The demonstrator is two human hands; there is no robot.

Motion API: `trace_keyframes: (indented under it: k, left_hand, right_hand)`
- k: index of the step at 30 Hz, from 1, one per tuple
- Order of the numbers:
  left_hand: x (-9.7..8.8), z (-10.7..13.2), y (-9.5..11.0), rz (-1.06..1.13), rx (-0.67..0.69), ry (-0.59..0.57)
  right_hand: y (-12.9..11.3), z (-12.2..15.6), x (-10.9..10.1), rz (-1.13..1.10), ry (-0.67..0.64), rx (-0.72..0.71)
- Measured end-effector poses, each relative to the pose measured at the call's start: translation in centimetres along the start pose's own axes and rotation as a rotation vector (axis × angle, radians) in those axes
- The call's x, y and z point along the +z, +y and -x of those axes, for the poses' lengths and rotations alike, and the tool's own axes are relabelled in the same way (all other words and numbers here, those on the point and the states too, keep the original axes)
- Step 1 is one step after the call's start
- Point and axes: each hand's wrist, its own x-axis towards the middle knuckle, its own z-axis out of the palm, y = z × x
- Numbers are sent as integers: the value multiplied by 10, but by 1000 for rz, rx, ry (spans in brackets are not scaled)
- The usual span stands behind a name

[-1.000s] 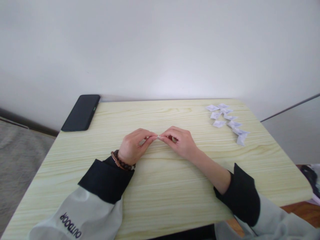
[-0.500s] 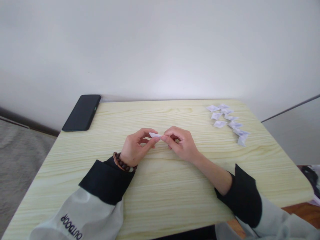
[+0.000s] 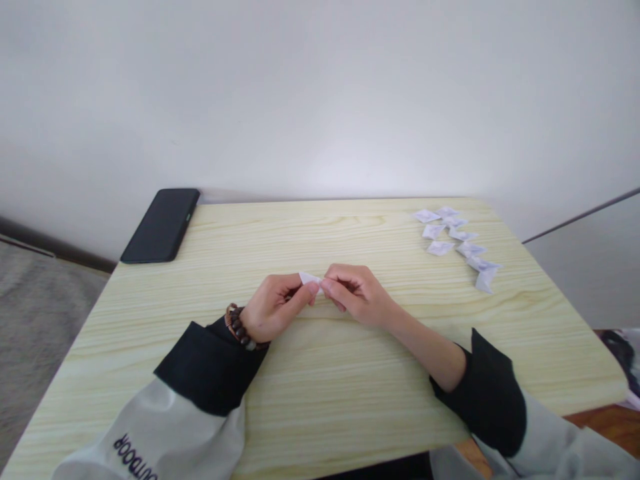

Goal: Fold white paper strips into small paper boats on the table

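Observation:
A small piece of folded white paper (image 3: 309, 277) is pinched between both hands above the middle of the table. My left hand (image 3: 278, 305) grips its left part, thumb on the near face and fingers behind. At the paper's right end, my right hand (image 3: 357, 293) pinches with thumb and forefinger. The fingers cover much of the paper, so its full shape is hidden; a pointed upper left corner shows.
Several folded white paper pieces (image 3: 440, 248) lie in a loose cluster at the table's back right. A black phone (image 3: 163, 225) rests at the back left corner. Behind the pale wood-grain table (image 3: 320, 387) stands a white wall (image 3: 320, 100).
Both hands have come down slightly toward me. The paper has turned so more of its flat face shows, and the left fingers have closed more tightly around it.

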Motion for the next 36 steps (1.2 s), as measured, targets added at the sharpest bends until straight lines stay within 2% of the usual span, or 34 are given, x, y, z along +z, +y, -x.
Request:
trace_keyframes:
  k: [3, 6, 11, 14, 20, 25, 31, 36]
  left_hand:
    - [-1, -1, -2, 73, -13, -30]
    - [-1, -1, -3, 145, -69, -63]
    - [0, 0, 0, 136, -118, 37]
    - [3, 1, 0, 133, -93, 28]
    - [5, 0, -3, 127, -3, 66]
    - [0, 0, -6, 68, 57, -39]
    - [-2, 0, 1, 20, 85, -89]
    - [-2, 2, 0, 82, 54, -131]
  right_hand:
    - [1, -1, -1, -76, -8, 37]
    - [4, 0, -2, -172, -97, 87]
    - [6, 1, -5, -263, -185, 107]
    - [5, 1, -6, -289, -213, 101]
    - [6, -1, -5, -263, -116, 106]
    - [7, 1, -3, -249, -127, 77]
    - [3, 3, -4, -98, -176, 20]
    - [4, 3, -4, -198, -231, 34]
